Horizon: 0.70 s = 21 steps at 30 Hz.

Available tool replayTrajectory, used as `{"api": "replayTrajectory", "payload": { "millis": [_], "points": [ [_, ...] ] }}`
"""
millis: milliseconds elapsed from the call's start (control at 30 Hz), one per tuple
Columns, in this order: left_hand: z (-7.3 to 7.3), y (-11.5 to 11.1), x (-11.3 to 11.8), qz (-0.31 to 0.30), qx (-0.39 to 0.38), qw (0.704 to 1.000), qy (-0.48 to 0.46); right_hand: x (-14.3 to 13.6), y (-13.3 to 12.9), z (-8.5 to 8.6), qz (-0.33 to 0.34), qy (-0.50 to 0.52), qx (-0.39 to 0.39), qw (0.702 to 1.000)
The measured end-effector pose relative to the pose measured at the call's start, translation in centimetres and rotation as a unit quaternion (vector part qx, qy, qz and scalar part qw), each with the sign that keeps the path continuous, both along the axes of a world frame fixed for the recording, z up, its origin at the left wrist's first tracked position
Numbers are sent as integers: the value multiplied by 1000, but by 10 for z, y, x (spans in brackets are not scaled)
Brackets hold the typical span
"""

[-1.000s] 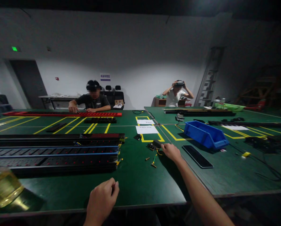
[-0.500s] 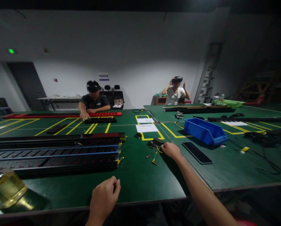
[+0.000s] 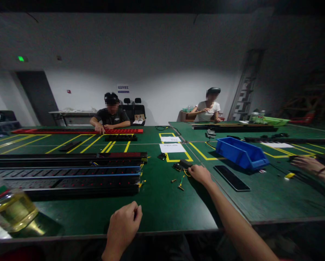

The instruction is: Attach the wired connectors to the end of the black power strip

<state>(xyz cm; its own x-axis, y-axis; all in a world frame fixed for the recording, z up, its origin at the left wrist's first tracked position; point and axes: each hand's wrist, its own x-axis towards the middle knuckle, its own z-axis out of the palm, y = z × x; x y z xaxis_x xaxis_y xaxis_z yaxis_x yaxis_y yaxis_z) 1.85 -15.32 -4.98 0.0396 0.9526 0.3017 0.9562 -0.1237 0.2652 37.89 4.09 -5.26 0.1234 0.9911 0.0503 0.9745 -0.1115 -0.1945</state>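
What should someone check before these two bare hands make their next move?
1. Right hand gripping the small black rectangular block: cannot tell; its fingertips are hidden.
2. Left hand clear of small parts: ok; loosely curled near the table edge.
3. Flat black phone-like slab clear of the right forearm: ok; it lies to the right.
4. Short brass-coloured cylinder contained: not ok; loose on the green table.
5. Transparent bottle of yellow liquid clear of the left hand: ok; farther left.
6. Neighbour's hand clear of the right hand: ok; well apart.

Blue bin (image 3: 229, 154) near phone (image 3: 231, 178); bottle (image 3: 14, 211) with yellow liquid; ladder (image 3: 245, 88) by wall (image 3: 157, 69)
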Motion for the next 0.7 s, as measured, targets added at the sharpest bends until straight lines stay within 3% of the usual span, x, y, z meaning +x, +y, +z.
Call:
{"api": "replayTrajectory", "payload": {
  "millis": [700],
  "points": [
    [-5,0,0,1,7,1000,-5,2,1,3,2,-8,-20,1000]
  ]
}}
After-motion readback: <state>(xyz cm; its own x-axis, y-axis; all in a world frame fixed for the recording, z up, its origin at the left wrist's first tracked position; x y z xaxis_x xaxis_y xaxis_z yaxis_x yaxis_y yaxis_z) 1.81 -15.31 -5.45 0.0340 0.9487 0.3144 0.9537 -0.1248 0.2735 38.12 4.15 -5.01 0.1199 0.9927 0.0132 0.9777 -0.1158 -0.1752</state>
